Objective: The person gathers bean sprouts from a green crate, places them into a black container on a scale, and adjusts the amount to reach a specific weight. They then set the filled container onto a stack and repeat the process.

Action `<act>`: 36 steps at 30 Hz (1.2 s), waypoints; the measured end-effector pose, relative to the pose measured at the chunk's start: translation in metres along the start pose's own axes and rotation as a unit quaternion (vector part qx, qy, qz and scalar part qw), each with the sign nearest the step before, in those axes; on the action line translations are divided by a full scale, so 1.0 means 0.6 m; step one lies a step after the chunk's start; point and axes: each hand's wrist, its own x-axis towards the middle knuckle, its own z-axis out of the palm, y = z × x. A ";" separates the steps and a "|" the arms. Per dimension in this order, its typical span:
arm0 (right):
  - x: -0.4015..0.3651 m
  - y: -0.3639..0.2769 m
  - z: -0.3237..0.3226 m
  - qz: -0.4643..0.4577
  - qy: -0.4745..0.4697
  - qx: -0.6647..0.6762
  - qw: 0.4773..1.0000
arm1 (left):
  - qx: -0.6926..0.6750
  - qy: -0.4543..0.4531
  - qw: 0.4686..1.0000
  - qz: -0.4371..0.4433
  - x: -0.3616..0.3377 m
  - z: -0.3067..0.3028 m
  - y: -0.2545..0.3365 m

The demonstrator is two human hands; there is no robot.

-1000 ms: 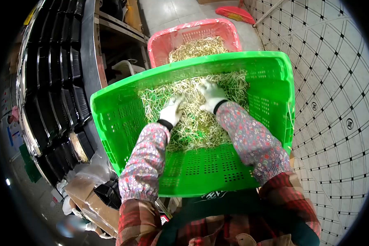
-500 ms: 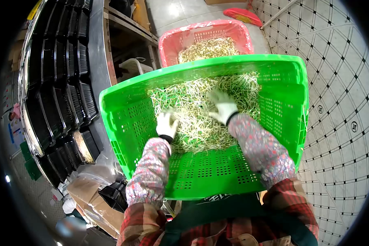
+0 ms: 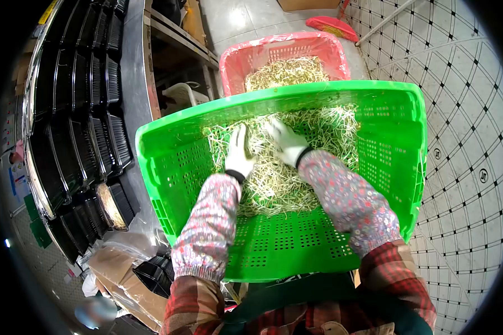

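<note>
A large green perforated basket (image 3: 296,245) holds a loose bed of pale bean sprouts (image 3: 282,181). My left hand (image 3: 240,152), in a white glove, rests at the left part of the sprouts with its fingers stretched toward the far side and the thumb apart. Just to its right, my right hand (image 3: 286,144), also gloved, lies on the sprouts with its fingers extended forward and left. Both palms face down or inward, and neither hand grips a clump that I can see. Some fingertips are partly lost among the sprouts.
Behind the green basket stands a red basket (image 3: 227,72) with more sprouts. Stacked black plastic trays (image 3: 86,139) fill the metal table at left; one tray (image 3: 112,205) contains sprouts. A cardboard box (image 3: 126,279) lies lower left. A red dustpan (image 3: 332,27) is on the floor.
My left hand has moved forward and right, my right hand leftward, so the two are closer together. The green basket appears slightly lower in view.
</note>
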 end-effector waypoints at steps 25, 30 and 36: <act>-0.126 0.016 0.049 0.019 0.089 -0.085 0.992 | 0.023 0.091 0.995 0.044 -0.104 0.072 -0.018; -0.065 0.208 -0.010 0.306 0.278 0.026 0.910 | 0.029 0.181 0.977 -0.110 -0.014 0.061 -0.159; 0.001 0.059 0.057 0.215 -0.024 -0.056 0.975 | 0.143 -0.017 0.990 0.005 -0.010 0.136 -0.025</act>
